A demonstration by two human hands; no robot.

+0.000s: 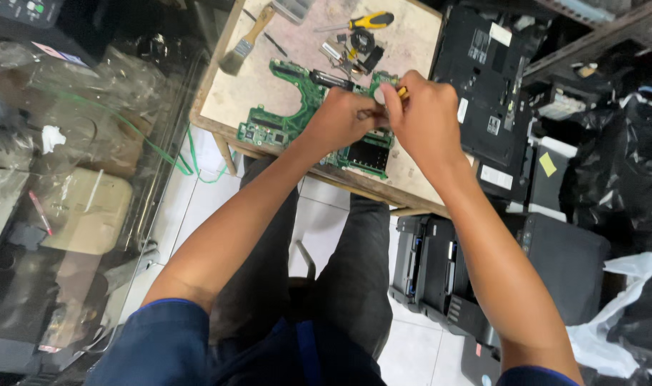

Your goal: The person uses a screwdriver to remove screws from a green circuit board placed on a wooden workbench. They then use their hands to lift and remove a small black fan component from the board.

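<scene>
Green circuit board (297,114) overhangs table (411,43) at 6 o'clock; left hand (344,118) pins it, right hand (422,118) clenches yellow-handled tool (402,91); slip risks gouging.

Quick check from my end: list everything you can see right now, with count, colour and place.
circuit board: one, green, on the table under both hands
table: one, pale top with wooden edge, centre top
brush: one, wooden handle, table's left edge
screwdriver: one, yellow and black, top of table
small parts: a few, dark and metallic, below the screwdriver
laptop shell: one, black, right of the table
printers: at least two, black, on the floor at right
plastic wrap: clear, over the clutter at left
bag: one, white, lower right
left hand: on the board, fingers curled
right hand: gripping a yellow-tipped tool over the board
</scene>
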